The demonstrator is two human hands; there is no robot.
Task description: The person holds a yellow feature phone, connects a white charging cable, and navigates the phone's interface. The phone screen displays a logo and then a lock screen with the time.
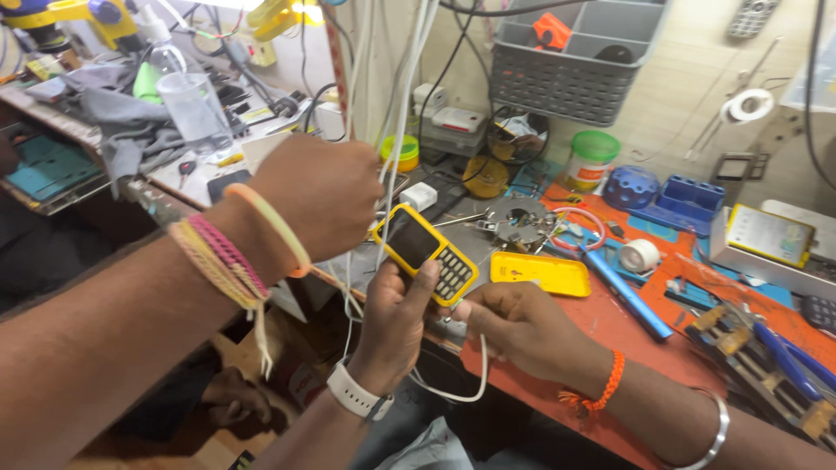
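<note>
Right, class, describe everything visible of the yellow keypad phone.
The yellow keypad phone is a small plastic-looking bar handset with a dark unlit screen above rows of grey keys. It is tilted, screen up, over the bench edge, held from below by a hand with a white watch. The right hand touches its lower end, where a white cable hangs.

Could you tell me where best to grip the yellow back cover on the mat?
Probably pinch the yellow back cover across its two long edges, coming from above: it lies flat on the red mat with a blue-handled tool close at its right end.
</note>
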